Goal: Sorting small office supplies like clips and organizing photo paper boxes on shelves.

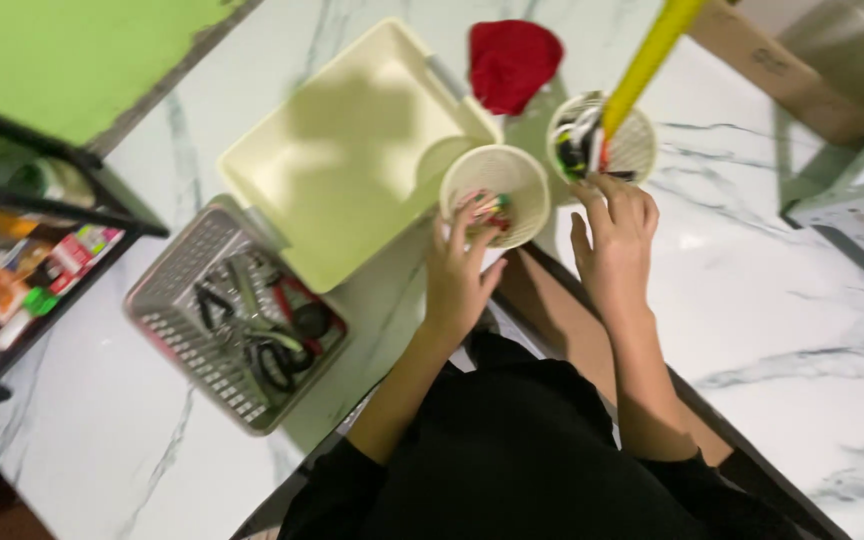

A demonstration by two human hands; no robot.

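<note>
Reaching into the near round mesh cup (495, 193), the left hand (460, 272) has its fingertips curled on the rim over small colourful bits inside. Right hand (616, 237) now, fingers loosely spread, touching the far mesh cup (638, 143) where a long yellow stick (648, 57) stands. Beside them: a pale cream tray (352, 150), a red cloth (512, 62), and a grey basket (184, 340) of scissors on the marble table (772, 300).

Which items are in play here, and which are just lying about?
In play:
- left hand at the near cup of small coloured items
- right hand at the far cup
- yellow stick standing in the far cup

Lying about:
- cream tray
- grey basket of scissors and pliers
- red cloth
- cardboard box
</note>
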